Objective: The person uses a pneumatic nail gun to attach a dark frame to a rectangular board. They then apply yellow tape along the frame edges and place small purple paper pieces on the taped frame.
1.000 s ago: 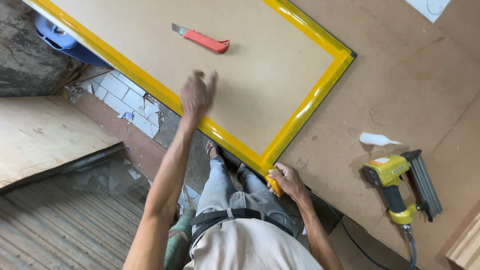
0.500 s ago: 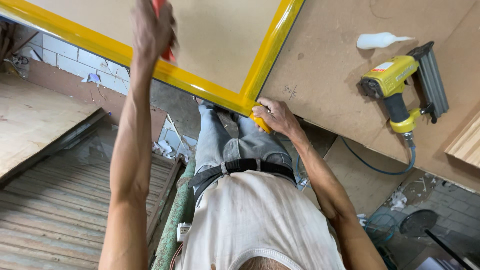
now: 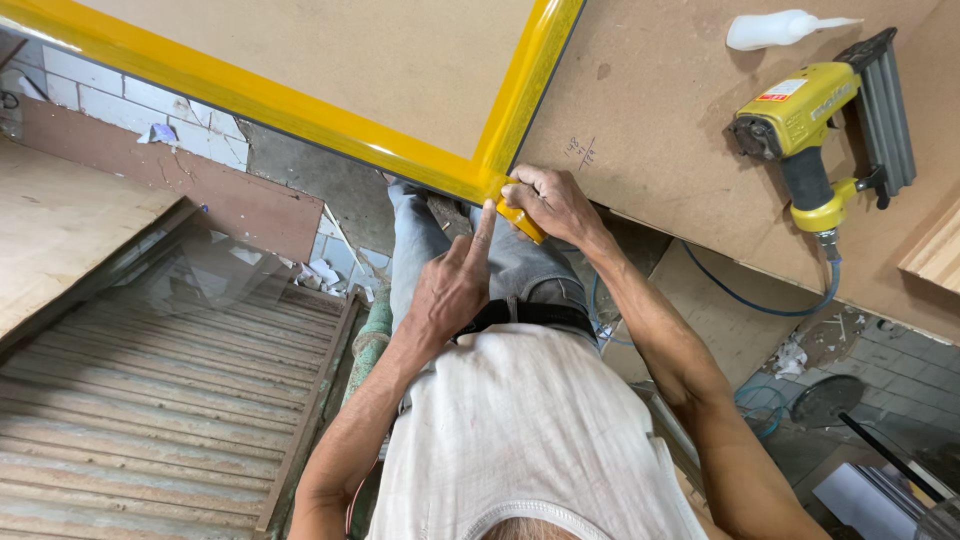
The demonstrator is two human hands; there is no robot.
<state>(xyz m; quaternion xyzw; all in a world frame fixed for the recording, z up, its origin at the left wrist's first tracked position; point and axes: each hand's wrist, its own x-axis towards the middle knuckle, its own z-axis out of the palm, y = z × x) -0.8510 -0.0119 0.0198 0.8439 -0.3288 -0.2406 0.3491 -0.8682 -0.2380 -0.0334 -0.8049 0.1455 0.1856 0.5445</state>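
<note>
A beige panel edged with a glossy yellow strip lies on a brown work board, its near corner hanging over the board's edge. My right hand grips the loose yellow end of the strip at that corner. My left hand is just below the corner, back toward the camera. Its index finger is stretched up and touches the corner, while the other fingers are curled. The palm is hidden, so I cannot tell whether it holds anything.
A yellow nail gun with a blue hose lies on the board at right, a white squeeze bottle above it. Below left are a wooden sheet and corrugated metal. Debris lies on the floor at lower right.
My left hand came back from reaching across the panel toward the red cutter and is now at the frame corner. The view has dropped, and the cutter is out of sight.
</note>
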